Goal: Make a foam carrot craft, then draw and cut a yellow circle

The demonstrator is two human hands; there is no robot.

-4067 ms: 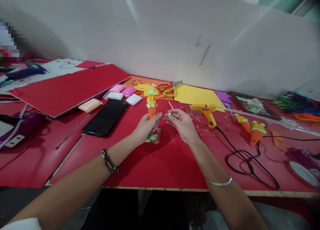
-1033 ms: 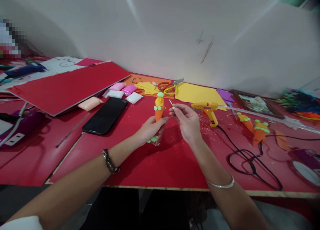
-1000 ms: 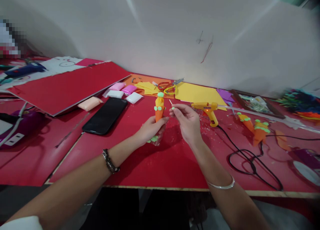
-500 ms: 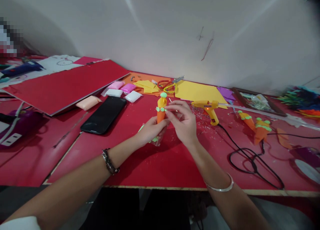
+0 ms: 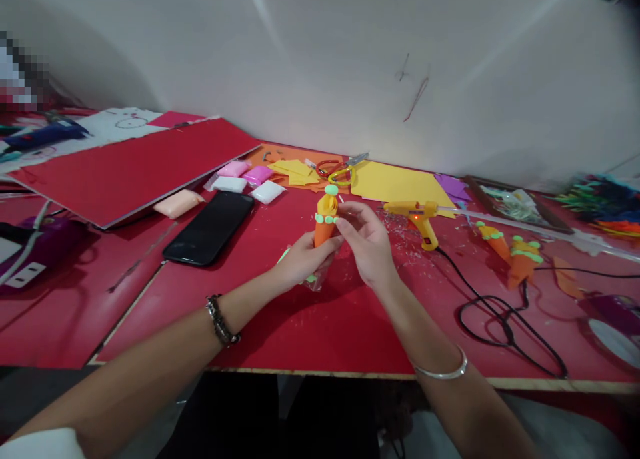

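Note:
My left hand (image 5: 303, 259) is closed around the lower part of an orange paper cone (image 5: 323, 232), holding it upright above the table. A folded yellow top fills the cone, light green clay balls ring its rim, and one green ball (image 5: 331, 189) caps it. With thumb and fingers bent together, my right hand (image 5: 369, 242) grips the right side of the rim at the green balls. The fingertips partly hide that side. Under my left hand lies a clear packet with green clay (image 5: 314, 282), mostly covered.
A yellow glue gun (image 5: 415, 212) with its light on lies right, its black cable looped nearby. Two similar cones (image 5: 524, 259) lie farther right. On the left are a black phone (image 5: 210, 229), clay packets (image 5: 267, 191) and a red board (image 5: 135, 166). Scissors (image 5: 343, 172) lie behind.
The cone has shifted slightly right and turned a little in my left hand. My right fingers have moved closer against its rim, with the thumb on the green balls.

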